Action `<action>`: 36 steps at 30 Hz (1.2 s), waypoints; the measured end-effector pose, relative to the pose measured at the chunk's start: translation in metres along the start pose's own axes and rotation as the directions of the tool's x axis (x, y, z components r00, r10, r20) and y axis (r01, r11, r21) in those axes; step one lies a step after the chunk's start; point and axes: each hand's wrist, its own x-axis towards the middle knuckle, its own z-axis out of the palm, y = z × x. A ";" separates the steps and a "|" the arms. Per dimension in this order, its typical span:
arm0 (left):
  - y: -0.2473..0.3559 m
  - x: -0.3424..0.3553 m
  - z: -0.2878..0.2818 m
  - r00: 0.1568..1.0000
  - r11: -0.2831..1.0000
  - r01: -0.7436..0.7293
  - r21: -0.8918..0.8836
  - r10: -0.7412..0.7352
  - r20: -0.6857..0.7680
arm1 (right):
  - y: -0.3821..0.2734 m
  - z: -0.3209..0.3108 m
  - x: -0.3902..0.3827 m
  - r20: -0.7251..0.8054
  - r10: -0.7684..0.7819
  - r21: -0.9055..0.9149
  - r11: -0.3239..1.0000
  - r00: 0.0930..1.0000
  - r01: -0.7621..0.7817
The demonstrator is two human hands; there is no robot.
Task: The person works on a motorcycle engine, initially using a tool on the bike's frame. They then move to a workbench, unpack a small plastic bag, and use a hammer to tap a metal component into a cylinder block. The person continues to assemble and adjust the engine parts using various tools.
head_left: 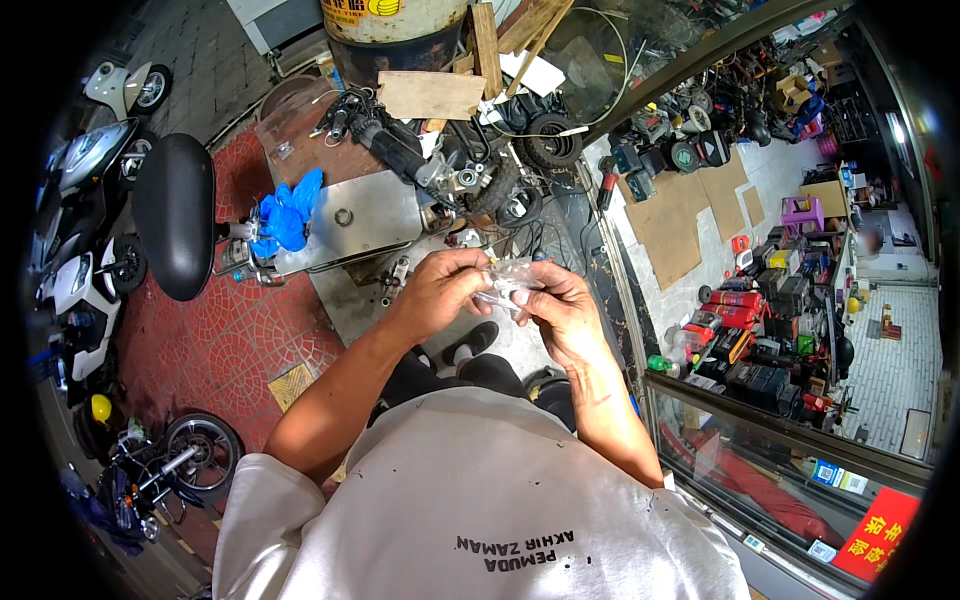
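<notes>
Both my hands meet in front of my chest around a small clear plastic bag (508,278). My left hand (440,290) pinches the bag's left end with fingers curled. My right hand (560,305) grips its right side from below. What is inside the bag is too small to tell. Below my hands lie my dark trousers and black shoes (470,343). Just beyond the bag sits a dismantled scooter frame with a black handlebar grip (385,140) and a flat metal plate (350,220).
A black scooter seat (175,215) stands to the left on red paving, with blue gloves (287,215) beside the plate. Parked scooters (80,200) line the far left. A rusty drum (390,30) stands ahead. A glass shop front (780,300) with stacked batteries runs along the right.
</notes>
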 end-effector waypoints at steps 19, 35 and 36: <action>-0.001 0.000 0.000 1.000 0.995 0.014 -0.100 -0.014 0.003 | -0.003 0.002 0.004 -0.042 0.105 0.059 0.993 0.994 -0.103; -0.003 0.002 -0.010 0.995 0.996 -0.015 -0.085 0.006 -0.101 | 0.001 0.002 0.012 -0.081 0.072 0.059 0.996 0.994 -0.067; -0.002 0.002 -0.009 0.992 0.994 -0.015 -0.107 0.002 -0.123 | 0.002 0.002 0.012 -0.083 0.057 0.045 0.998 0.995 -0.053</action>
